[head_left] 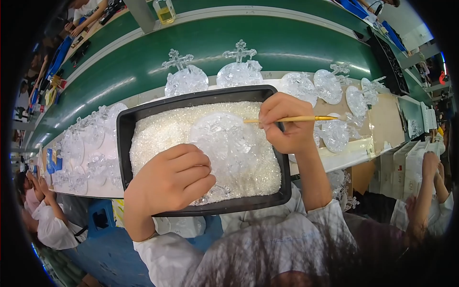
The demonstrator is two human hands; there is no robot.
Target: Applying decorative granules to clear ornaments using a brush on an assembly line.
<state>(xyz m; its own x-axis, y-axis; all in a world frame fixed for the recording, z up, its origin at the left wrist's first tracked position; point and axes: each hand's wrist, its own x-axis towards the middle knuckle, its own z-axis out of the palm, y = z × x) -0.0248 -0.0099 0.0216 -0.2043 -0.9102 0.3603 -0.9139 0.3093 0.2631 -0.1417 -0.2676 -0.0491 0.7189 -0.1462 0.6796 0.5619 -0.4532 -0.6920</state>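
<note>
A black tray (122, 143) filled with fine, glittering white granules (158, 125) sits in front of me. Over the granules is a clear ornament with a round disc (222, 138). My left hand (172, 179) curls its fingers around the ornament's near-left side; the exact grip point is hidden beneath the fingers. Pinched in my right hand (289, 122), above the tray's right rim, is a thin paintbrush (301, 118) with a pale wooden handle. Its bristle end points right, away from the disc, while the handle's other end lies near the disc's upper right edge.
More clear ornaments with discs and crosses stand behind the tray (186, 79), at right (334, 134) and at left (71, 148). A green surface (287, 50) runs behind them, with a bottle of yellow liquid (165, 13). Other people work at both sides.
</note>
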